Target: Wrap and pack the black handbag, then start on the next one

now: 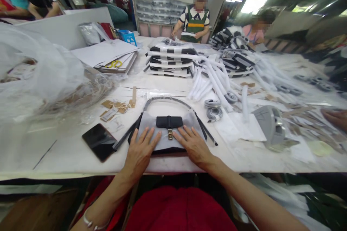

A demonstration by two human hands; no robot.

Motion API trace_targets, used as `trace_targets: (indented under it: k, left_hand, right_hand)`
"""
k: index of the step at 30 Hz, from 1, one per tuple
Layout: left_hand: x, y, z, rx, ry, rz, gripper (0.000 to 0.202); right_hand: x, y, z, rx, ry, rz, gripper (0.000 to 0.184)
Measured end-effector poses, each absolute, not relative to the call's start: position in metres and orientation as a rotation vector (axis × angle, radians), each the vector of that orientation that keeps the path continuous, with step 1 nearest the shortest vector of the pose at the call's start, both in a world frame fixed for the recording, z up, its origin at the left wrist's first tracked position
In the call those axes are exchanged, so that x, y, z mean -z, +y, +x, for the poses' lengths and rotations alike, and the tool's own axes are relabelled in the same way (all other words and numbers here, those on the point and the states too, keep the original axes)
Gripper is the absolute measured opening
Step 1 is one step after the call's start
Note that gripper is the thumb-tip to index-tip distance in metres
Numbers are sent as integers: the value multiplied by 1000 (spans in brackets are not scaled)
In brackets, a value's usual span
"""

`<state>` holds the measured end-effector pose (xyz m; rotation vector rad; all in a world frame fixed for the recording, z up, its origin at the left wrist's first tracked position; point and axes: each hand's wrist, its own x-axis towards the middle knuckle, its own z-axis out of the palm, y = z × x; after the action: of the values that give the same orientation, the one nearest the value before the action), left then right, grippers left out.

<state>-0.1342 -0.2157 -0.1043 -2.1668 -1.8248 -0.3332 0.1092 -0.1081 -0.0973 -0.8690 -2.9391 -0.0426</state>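
A handbag (168, 145) lies flat at the near edge of the tabletop (67, 160), in the middle, its pale grey-white front facing up. A black flap (162, 122) sits at its centre with a gold clasp (170, 134) below it, and the handle (169, 99) arches out on the far side. The left hand (141, 148) rests palm down on the bag's near left part, fingers spread; the right hand (193, 146) does the same on the near right part, its fingertips close to the clasp. Both are spread wide and grip nothing.

Just left of the bag lies a dark phone (99, 141), with brown tags (110, 114) farther back. To the right are coiled grey straps (213, 104), white paper (249, 127) and a grey tape dispenser (271, 124).

Farther off, white wrapped tubes (214, 75) lie in a loose heap, right of a stack of black-and-white wrapped pieces (170, 59). On the far left, yellow-handled scissors (115, 64) rest on a pile of sheets (105, 52), near a blue box (127, 37); clear plastic (48, 57) bulges along the left side. Beyond the tabletop's far side stands a person in a green apron (196, 23), and another in pink (255, 33) is farther right.
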Motion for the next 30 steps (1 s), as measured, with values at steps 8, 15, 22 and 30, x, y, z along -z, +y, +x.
trace_targets:
  k: [8,15,22,30]
  left_hand:
    - [39,-191,-94,206,-1599,-2406,66]
    - [90,-195,-92,237,-1649,-2344,60]
    - [136,-204,-94,530,-1454,-2084,55]
    - [143,-198,-102,630,-1333,-2016,60]
  right_hand:
    - [90,-101,110,20,-2999,-808,70]
    - [97,-104,111,-22,-2883,-840,62]
    - [91,-109,110,52,-2862,-846,50]
    - [58,-132,104,48,-2827,-869,65]
